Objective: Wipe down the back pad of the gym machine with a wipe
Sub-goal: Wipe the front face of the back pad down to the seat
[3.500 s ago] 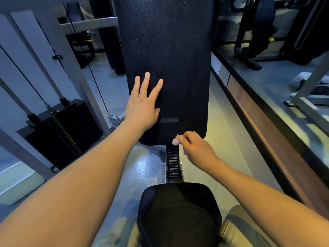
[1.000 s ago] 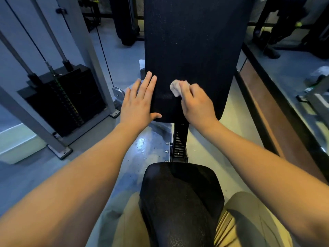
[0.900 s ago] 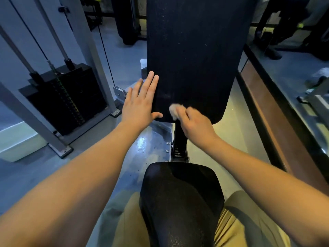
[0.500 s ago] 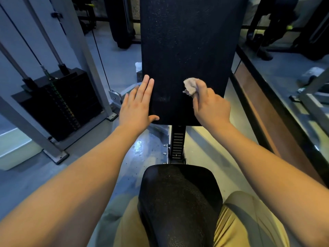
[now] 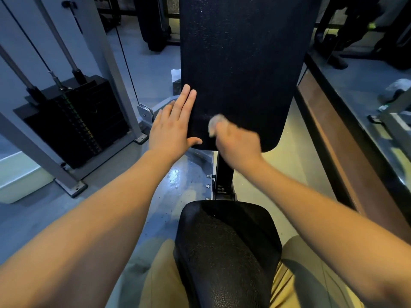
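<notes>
Black textured pad (image 5: 240,63) stands upright, and the left hand (image 5: 174,130) lies flat on its lower left edge, fingers straight. Right hand (image 5: 238,141), blurry, grips the white wipe (image 5: 215,123) against the pad's bottom, above the seat (image 5: 226,241).

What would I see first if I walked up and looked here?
The big black back pad stands upright in the middle. The left hand lies flat on its lower left edge, and the blurred right hand holds a white wipe against its bottom part. A black weight stack sits at the left.
</notes>
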Motion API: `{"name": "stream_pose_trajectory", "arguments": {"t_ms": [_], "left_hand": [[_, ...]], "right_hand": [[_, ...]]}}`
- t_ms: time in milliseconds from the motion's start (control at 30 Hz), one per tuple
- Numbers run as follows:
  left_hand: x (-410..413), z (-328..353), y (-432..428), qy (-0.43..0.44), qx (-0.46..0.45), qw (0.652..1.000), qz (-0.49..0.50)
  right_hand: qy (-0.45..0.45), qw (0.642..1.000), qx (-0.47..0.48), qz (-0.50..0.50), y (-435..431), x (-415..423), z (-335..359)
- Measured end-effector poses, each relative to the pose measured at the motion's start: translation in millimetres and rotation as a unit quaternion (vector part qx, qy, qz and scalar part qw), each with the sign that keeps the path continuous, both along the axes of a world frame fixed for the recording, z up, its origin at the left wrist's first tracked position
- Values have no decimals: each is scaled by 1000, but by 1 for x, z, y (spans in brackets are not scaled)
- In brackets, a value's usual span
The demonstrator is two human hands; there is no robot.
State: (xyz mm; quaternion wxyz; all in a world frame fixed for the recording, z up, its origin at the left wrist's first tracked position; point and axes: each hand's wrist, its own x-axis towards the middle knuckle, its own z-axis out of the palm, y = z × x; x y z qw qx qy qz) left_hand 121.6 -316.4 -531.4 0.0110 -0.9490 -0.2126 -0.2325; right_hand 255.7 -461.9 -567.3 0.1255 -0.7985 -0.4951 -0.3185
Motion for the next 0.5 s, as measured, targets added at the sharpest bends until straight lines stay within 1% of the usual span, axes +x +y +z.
{"name": "stream_pose_trajectory", "arguments": {"t_ms": [67, 100, 167, 200, 233, 300, 333, 367, 433, 500], "left_hand": [[0, 0, 1, 1, 6, 1000, 1], [0, 1, 2, 3, 8, 1000, 3], [0, 1, 1, 5, 5, 1000, 4], [1, 1, 1, 4, 4, 1000, 3], [1, 1, 1, 3, 4, 1000, 1], [0, 0, 2, 3, 1, 1000, 0], [0, 0, 2, 2, 0, 1000, -1], [0, -1, 2, 2, 2, 1000, -1], [0, -1, 3, 1, 3, 1000, -2], [1, -1, 5, 2, -1, 1000, -3]], "right_hand": [[-36, 996, -74, 39, -14, -10, -44], [-39, 994, -86, 53, -18, -8, -52], [-33, 995, -73, 56, -22, 0, -36], [-29, 997, -49, 48, -20, 4, -19], [-31, 999, -4, 43, -17, 10, 0], [-39, 993, 105, 31, -7, 27, 40], [-39, 989, 141, 13, 0, 33, 54], [-41, 987, 156, -13, 6, 35, 61], [-61, 988, 135, -32, 17, 26, 47], [-73, 996, 52, 1, 14, 5, 6]]}}
